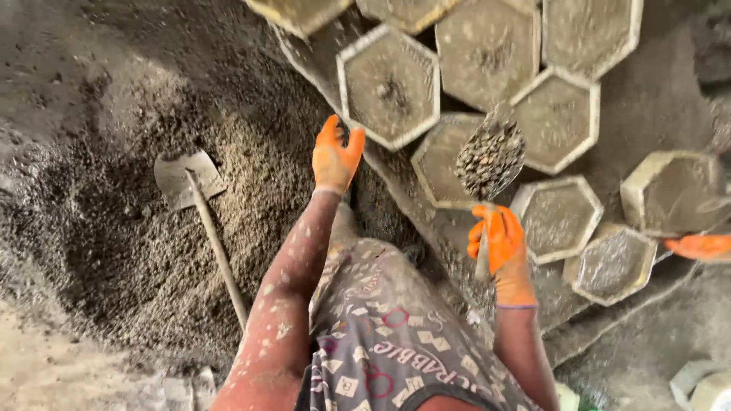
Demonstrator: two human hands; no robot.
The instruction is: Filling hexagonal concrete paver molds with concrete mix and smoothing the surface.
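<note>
Right hand (499, 245), in an orange glove, closed in a tight grip around the handle of a scoop (489, 158), forearm raised from the lower edge and spattered with grey. Scoop blade heaped with wet, pebbly concrete mix, held just above a hexagonal mould (440, 161). Left hand (335, 156), also gloved orange, lifted on a straightened arm, fingers spread wide and holding nothing, hovering near the edge of another hexagonal mould (388, 85). Moulds pale-rimmed, six-sided, shallow, filled with coarse grey mix and packed side by side on a long worktop (449, 228). To the left, a mound of damp gravelly mix (114, 243) on the floor, with a flat-bladed shovel (190, 183) lying on it, wooden handle pointing down. At the right edge, another person's orange glove (700, 246).
</note>
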